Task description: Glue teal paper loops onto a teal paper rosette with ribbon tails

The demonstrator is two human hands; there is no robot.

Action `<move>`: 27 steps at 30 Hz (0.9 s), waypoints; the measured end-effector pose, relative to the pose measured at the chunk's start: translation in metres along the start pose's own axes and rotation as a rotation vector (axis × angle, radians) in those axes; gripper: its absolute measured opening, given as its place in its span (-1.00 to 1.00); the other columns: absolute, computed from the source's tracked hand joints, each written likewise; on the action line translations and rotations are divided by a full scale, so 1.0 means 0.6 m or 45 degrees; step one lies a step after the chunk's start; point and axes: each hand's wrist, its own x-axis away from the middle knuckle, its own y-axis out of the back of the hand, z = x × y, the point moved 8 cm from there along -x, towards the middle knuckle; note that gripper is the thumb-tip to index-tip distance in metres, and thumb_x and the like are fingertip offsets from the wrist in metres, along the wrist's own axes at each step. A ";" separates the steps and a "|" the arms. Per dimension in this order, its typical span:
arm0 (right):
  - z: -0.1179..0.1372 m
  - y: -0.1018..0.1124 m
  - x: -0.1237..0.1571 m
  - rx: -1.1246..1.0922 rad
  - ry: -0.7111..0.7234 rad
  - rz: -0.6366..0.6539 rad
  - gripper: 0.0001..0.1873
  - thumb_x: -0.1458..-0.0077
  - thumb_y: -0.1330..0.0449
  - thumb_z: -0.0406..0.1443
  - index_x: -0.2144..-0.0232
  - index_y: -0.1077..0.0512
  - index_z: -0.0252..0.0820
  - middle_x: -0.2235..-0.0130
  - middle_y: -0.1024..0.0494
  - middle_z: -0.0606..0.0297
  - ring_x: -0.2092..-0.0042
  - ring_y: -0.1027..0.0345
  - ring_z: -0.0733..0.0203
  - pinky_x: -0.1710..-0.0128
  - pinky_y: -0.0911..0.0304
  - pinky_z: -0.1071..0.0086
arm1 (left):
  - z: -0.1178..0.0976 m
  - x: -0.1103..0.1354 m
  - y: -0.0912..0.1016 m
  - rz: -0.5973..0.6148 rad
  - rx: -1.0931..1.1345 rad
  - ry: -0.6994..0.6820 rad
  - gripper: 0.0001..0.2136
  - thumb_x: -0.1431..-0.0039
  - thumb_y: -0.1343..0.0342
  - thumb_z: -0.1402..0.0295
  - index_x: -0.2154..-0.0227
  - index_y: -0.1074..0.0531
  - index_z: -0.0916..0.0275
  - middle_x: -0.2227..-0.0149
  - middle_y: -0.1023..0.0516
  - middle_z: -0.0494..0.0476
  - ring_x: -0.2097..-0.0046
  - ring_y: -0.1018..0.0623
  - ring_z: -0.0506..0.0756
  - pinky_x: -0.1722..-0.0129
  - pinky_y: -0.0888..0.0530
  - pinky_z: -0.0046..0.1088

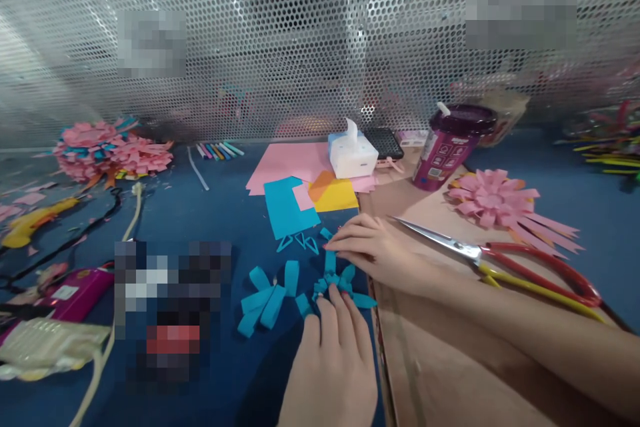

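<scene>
A blue paper flower (331,278) with looped petals lies on the blue tabletop, partly covered by my fingers. My left hand (335,353) comes in from the bottom, its bent fingertips pressed on the flower's middle. From the right reaches my right hand (377,250), thumb and fingers drawn together at the far petal; whether paper sits between them is hard to see. Just left of the flower rests a second set of blue paper loops (270,299). Beyond these are several small blue paper triangles (299,242) and a blue paper sheet (289,207).
Scissors (470,250) lie on the brown board at right, near a pink paper flower (495,197) and a purple cup (445,147). A tissue pack (353,152) sits on pink paper (285,161). At left are a glue gun (37,219) and a cord (133,213).
</scene>
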 end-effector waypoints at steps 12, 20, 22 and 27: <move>-0.002 -0.016 -0.010 0.009 -0.048 0.122 -0.66 -0.25 -0.02 -0.38 0.04 -0.46 0.03 0.00 -0.48 0.32 0.05 -0.16 0.12 0.07 -0.07 0.17 | -0.005 0.003 0.004 -0.079 -0.054 -0.034 -0.67 -0.12 0.02 0.51 0.07 -0.47 0.50 0.09 -0.54 0.45 0.14 -0.57 0.26 0.33 -0.55 -0.34; -0.019 -0.019 -0.020 0.004 -0.101 0.121 -0.70 -0.23 -0.05 -0.39 0.11 -0.50 0.01 0.04 -0.50 0.31 0.05 -0.14 0.10 0.11 0.00 0.17 | -0.008 0.004 0.004 -0.089 -0.060 -0.037 -0.66 -0.09 0.02 0.51 0.09 -0.49 0.51 0.10 -0.54 0.48 0.16 -0.58 0.28 0.36 -0.56 -0.36; -0.017 -0.018 -0.019 0.002 -0.065 0.095 -0.71 -0.23 -0.05 -0.37 0.12 -0.50 0.03 0.06 -0.51 0.32 0.06 -0.14 0.10 0.12 0.01 0.19 | -0.009 0.004 0.005 -0.101 -0.062 -0.045 -0.66 -0.09 0.02 0.51 0.10 -0.49 0.51 0.10 -0.54 0.49 0.17 -0.59 0.28 0.36 -0.57 -0.36; -0.009 -0.013 -0.015 0.005 0.034 0.012 -0.72 -0.23 -0.06 -0.38 0.15 -0.51 0.04 0.14 -0.54 0.35 0.13 -0.17 0.15 0.20 0.04 0.24 | -0.007 0.004 0.006 -0.128 -0.056 -0.034 -0.66 -0.07 0.01 0.52 0.11 -0.50 0.51 0.11 -0.55 0.48 0.17 -0.59 0.28 0.36 -0.57 -0.37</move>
